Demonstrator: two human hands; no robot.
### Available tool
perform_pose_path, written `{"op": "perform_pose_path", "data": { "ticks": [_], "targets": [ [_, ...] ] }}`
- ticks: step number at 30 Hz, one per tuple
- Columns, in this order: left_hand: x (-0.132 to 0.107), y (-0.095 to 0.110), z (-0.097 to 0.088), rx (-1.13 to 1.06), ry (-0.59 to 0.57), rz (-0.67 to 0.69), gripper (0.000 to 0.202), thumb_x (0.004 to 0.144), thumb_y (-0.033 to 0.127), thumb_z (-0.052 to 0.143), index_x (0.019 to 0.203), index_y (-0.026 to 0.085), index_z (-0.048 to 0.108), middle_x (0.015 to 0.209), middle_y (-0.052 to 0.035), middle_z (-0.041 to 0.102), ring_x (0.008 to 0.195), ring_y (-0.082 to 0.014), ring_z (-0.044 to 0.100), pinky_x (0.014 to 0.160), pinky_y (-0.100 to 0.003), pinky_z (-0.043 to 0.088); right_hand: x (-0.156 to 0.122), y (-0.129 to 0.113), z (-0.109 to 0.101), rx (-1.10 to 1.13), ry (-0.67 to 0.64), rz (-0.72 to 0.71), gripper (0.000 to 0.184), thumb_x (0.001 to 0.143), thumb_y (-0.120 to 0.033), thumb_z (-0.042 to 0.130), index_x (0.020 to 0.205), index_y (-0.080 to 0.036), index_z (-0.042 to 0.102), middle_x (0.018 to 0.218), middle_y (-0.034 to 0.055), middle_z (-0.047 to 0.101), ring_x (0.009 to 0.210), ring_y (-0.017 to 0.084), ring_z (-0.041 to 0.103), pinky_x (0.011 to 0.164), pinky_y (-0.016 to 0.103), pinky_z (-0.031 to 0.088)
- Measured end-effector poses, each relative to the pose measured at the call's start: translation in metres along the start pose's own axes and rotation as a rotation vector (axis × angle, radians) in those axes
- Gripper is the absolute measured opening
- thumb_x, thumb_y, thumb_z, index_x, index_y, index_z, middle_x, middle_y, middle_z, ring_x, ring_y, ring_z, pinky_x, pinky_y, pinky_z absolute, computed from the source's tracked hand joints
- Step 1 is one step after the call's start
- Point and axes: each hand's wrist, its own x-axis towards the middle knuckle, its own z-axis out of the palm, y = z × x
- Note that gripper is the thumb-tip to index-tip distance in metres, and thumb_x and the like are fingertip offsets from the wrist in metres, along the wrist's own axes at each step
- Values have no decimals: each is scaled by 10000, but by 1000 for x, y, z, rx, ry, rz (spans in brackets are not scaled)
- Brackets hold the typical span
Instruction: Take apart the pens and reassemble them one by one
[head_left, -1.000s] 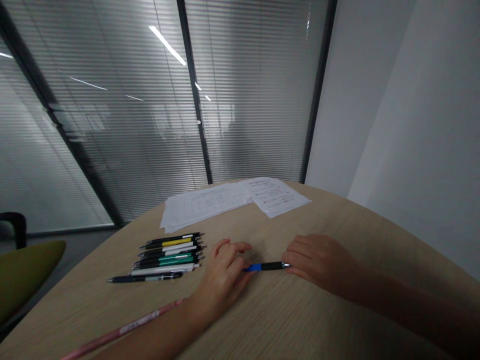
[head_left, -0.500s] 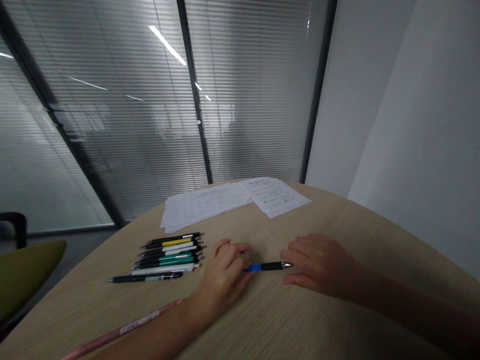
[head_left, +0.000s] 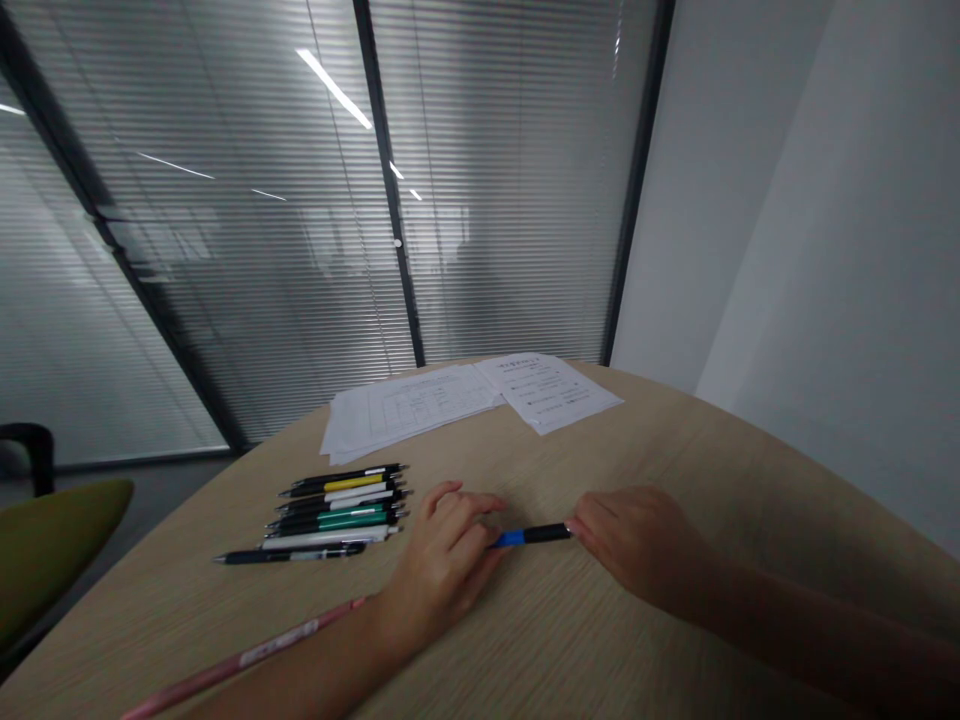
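Head view: both of the person's hands rest low on the pale wood-grain desk, meeting at 1 blue-and-black click pen that lies crosswise between them, on the desk or barely above it (the angle does not settle which). The left hand has its fingers curled shut over the blue end, so that end is held. The right hand lies palm down with its fingers bent against the black end, hiding the tip; whether they pinch it or only touch it I cannot tell.

Just left of the left hand, a row of assorted click pens (yellow, white, green and black barrels) lies side by side, close together and roughly parallel, with a dark one at the near edge set a little apart. As a judgement, those pens look dealt with, and the blue-and-black one is the only pen outside the row.

Farther back lie white printed paper sheets. An olive-green chair stands at the far left.
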Motion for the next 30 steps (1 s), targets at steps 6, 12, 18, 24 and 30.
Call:
{"op": "perform_pose_path", "data": {
  "ticks": [6,12,18,24,30],
  "targets": [
    [0,-1,1,5,9,-17,67,804,123,472,784,177,507,919,-65,596,834,-175,545,844,-398,294,4,7,-12,119,-51,-21,227,843,-310,400,709,-175,523,604,5,578,517,127,500,467,253,248],
    [2,-2,0,2,-14,-31,73,797,113,477,779,179,503,922,-61,589,845,-175,539,836,-396,297,8,14,-15,52,-69,-177,80,798,-240,489,737,-190,501,678,1,538,586,149,479,481,260,260],
    [1,-2,1,7,-38,-13,72,804,122,460,791,184,495,937,-60,588,848,-172,536,845,-390,297,7,11,-9,62,-61,-160,174,841,-198,395,693,-173,483,621,8,523,542,142,468,460,259,254],
    [-2,-4,4,38,-22,10,126,824,108,404,780,173,502,927,-60,599,805,-165,539,854,-392,296,5,-2,-1,136,-207,54,166,813,-161,403,664,-173,475,580,9,545,504,140,496,454,256,240],
    [1,0,1,112,24,60,190,853,97,368,756,153,520,853,-48,624,747,-151,543,850,-374,301,4,-11,-4,416,-468,406,243,840,-197,329,632,-169,452,573,19,561,489,111,473,453,235,237]
  ]
}}
